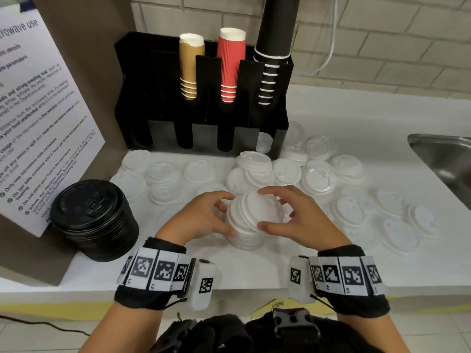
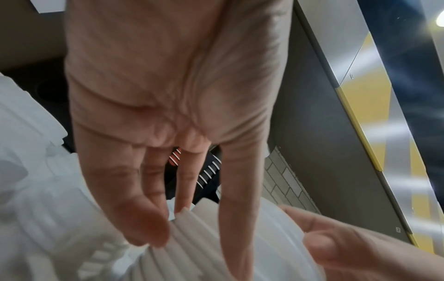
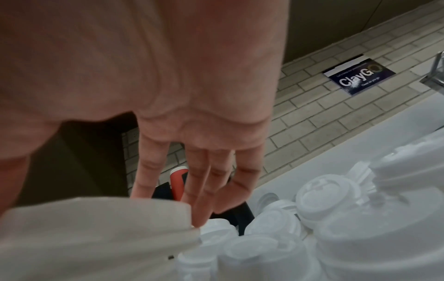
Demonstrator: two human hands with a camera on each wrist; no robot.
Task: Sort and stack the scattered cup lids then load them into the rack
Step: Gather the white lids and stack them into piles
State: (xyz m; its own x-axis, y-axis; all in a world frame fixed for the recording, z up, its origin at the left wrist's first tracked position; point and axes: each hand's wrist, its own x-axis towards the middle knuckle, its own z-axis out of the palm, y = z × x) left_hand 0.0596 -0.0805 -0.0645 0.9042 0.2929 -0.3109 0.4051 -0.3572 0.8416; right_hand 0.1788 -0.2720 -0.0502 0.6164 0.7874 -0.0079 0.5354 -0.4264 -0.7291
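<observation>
Both hands (image 1: 204,220) (image 1: 298,220) cupped, fingers (image 2: 146,228) gripping white lid stack (image 1: 251,217).

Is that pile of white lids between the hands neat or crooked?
Crooked. The white lid stack fans out at the top, its upper lids tilted and offset, while the left hand and right hand grip its sides.

sign (image 1: 38,118) cut off, sink (image 1: 443,159) cropped

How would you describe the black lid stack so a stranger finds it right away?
Start at the black cup rack against the wall, then look down-left along the white counter. The black lid stack stands beside the leaning notice; every other lid here is white.
</observation>
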